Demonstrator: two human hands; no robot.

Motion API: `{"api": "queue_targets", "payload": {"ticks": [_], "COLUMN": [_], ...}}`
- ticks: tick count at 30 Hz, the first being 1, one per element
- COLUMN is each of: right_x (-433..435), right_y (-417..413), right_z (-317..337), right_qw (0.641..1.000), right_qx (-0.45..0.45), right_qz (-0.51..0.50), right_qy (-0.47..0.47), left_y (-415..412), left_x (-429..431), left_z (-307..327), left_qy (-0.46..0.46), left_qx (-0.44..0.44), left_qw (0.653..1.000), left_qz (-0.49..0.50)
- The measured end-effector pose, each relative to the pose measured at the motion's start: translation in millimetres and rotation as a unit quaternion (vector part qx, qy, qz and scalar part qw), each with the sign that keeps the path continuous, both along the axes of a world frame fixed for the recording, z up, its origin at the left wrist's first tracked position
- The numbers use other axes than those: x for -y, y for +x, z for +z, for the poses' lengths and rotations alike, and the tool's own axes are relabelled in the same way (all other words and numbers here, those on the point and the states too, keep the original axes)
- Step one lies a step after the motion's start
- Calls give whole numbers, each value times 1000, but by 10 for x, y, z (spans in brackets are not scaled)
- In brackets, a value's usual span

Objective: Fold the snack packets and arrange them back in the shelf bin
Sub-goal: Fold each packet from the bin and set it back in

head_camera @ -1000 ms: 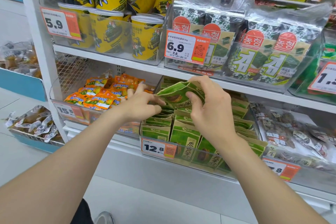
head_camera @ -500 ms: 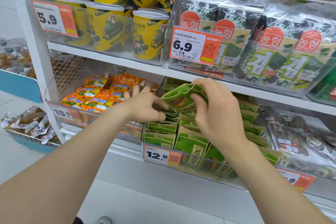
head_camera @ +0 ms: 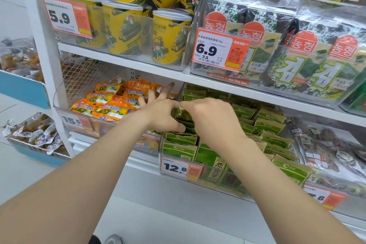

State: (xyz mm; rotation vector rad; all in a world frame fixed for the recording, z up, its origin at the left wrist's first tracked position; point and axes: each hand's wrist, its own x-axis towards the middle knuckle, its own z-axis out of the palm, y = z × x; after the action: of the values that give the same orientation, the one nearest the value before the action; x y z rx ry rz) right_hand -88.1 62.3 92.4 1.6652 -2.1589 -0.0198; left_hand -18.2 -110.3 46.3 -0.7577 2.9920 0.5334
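Note:
A green snack packet point(head_camera: 183, 114) is held between both hands just above the clear shelf bin point(head_camera: 219, 182) on the lower shelf. My right hand point(head_camera: 212, 119) pinches its top edge. My left hand point(head_camera: 161, 114) grips its left side with thumb below, while the other fingers spread out toward the orange packets. Most of the packet is hidden by the hands. The bin holds several more green packets point(head_camera: 269, 127), standing in rows with folded brown tops, behind a 12.8 price tag point(head_camera: 181, 167).
Orange snack packets point(head_camera: 111, 103) fill the bin to the left. A bin of dark clear-bagged snacks point(head_camera: 326, 152) sits to the right. Above, the upper shelf edge point(head_camera: 237, 87) carries yellow tubs point(head_camera: 170, 37) and seaweed packs point(head_camera: 309, 61), close over the hands.
Both hands have lowered the green packet toward the bin's back rows. The packet now looks smaller and more folded, largely covered by the hands. The camera has moved closer.

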Motion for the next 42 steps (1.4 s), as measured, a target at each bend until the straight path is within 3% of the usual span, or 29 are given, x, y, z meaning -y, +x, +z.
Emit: {"api": "queue_targets", "payload": {"ticks": [5,9,14,16,25,31,39,42], "right_x": [242,398,187,152,201,224,286,263], "right_y": [-183,-281,-296,-301,-195,-182,-196,-244], "right_z": [-9,-51,-94,-94,-78,-85,-196,-232], "right_qw": [995,989,981,983,990,998,995,996], "right_qx": [38,107,185,172,134,-22,13,32], "right_qz": [-80,-64,-61,-65,-15,-44,-88,-78], "right_qy": [54,77,21,-10,39,49,44,18], "left_y": [-4,-7,12,14,12,21,37,51], "left_x": [25,19,-22,-32,-39,-54,-69,-100], "left_z": [-27,-22,2,5,-11,-4,0,4], "left_qy": [11,14,8,17,24,22,7,-37], "left_qx": [0,3,13,10,6,0,-10,-82], "left_qw": [1000,1000,1000,1000,1000,1000,1000,995], "left_qz": [10,10,9,15,12,8,15,49]}}
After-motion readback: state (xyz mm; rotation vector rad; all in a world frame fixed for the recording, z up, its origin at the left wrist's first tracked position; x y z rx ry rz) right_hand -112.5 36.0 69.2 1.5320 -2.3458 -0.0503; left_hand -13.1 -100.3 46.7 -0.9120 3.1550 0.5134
